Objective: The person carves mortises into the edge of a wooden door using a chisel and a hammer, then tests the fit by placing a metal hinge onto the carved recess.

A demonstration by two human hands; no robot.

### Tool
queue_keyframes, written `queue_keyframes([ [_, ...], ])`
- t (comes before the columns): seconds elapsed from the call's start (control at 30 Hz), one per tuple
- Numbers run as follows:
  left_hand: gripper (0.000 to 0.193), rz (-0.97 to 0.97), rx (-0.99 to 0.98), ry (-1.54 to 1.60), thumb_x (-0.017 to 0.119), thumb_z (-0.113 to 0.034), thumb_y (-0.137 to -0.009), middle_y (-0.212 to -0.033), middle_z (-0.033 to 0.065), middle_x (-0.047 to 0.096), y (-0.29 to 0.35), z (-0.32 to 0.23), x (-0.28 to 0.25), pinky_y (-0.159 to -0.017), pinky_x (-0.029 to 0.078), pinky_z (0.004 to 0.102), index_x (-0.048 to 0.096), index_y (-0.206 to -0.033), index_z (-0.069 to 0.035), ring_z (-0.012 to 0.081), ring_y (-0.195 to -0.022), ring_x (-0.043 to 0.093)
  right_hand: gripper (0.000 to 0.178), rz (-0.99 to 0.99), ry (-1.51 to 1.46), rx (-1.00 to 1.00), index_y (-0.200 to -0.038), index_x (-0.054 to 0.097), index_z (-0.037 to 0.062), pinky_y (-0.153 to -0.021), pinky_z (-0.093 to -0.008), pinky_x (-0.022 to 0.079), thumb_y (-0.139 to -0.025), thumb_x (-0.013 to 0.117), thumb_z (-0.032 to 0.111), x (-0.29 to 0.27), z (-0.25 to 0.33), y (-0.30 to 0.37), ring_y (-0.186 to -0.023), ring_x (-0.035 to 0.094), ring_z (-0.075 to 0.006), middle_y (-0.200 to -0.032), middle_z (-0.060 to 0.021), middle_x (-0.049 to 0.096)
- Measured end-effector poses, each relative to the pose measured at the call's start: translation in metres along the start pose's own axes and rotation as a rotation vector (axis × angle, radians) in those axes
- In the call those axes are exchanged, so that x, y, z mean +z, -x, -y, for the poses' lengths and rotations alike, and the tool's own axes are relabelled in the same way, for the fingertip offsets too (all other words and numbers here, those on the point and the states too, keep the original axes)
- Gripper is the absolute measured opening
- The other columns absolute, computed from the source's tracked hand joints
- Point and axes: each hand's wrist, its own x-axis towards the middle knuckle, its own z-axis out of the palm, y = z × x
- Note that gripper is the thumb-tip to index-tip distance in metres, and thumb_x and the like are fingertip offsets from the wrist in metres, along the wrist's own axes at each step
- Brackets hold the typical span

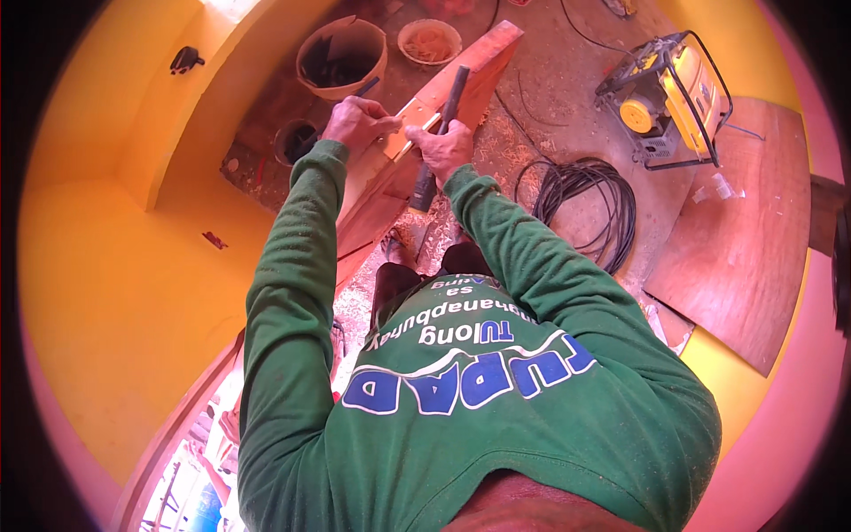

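Note:
A reddish-brown wooden board (483, 64) stands on edge in front of me, running from the far middle back toward my legs. On its top edge lies a small pale, shiny plate (417, 113) that resembles a hinge. My left hand (357, 122) is closed, its fingertips pinched at the plate's left side; a short dark rod (368, 86) shows just beyond its knuckles, and what the fingers hold is unclear. Around a long dark bar-like tool (458, 89) with a yellowish near end, my right hand (446, 149) is closed, its thumb close to the plate.
Wood shavings (434, 238) litter the floor by my feet. Beyond the board are a large bucket (377, 75) and a smaller bowl (454, 40). To the right lie a coiled black cable (612, 191), a yellow generator (696, 93) and a plywood sheet (736, 239). A yellow wall (106, 248) borders the left.

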Motion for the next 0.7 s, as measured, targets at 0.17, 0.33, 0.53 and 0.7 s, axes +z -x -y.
queue_keyframes([
  [0.17,0.019,0.136,-0.072,0.089,0.067,-0.02,-0.068,-0.058,0.0019,0.058,0.005,0.003,-0.005,-0.05,0.042,0.0245,0.065,-0.075,-0.003,0.0074,-0.051,0.051,0.028,-0.048,0.007,0.031,-0.072,0.051,0.001,-0.043,-0.0258,0.045,-0.061,0.074,0.012,0.001,0.02,0.012,-0.05,0.054,-0.012,-0.063,-0.0072,0.056],
  [0.33,0.02,0.037,0.001,-0.139,0.067,-0.022,-0.067,-0.064,0.0051,0.061,0.013,0.001,-0.002,-0.055,0.045,0.0271,0.066,-0.077,-0.004,0.0109,-0.055,0.054,0.026,-0.027,0.126,-0.044,-0.071,0.051,0.0011,-0.045,-0.0258,0.044,-0.062,0.073,0.013,-0.004,0.022,0.011,-0.052,0.053,-0.0115,-0.063,-0.0063,0.057],
  [0.53,0.022,0.093,-0.036,-0.002,0.068,-0.024,-0.063,-0.07,0.0105,0.063,0.012,0.003,-0.001,-0.063,0.047,0.0301,0.066,-0.075,-0.006,0.0183,-0.064,0.06,0.031,0.019,0.076,-0.056,-0.07,0.051,-0.0014,-0.049,-0.0301,0.046,-0.06,0.071,0.019,-0.013,0.013,0.005,-0.054,0.054,-0.0147,-0.063,-0.0084,0.055],
  [0.7,0.023,0.046,0.029,-0.016,0.068,-0.025,-0.064,-0.066,0.0101,0.062,0.011,0.004,0.008,-0.06,0.047,0.0293,0.066,-0.074,-0.005,0.0171,-0.061,0.058,0.03,-0.029,0.134,-0.101,-0.071,0.052,-0.0004,-0.051,-0.0295,0.046,-0.06,0.072,0.019,-0.015,0.017,0.01,-0.056,0.054,-0.0141,-0.064,-0.0077,0.056],
])
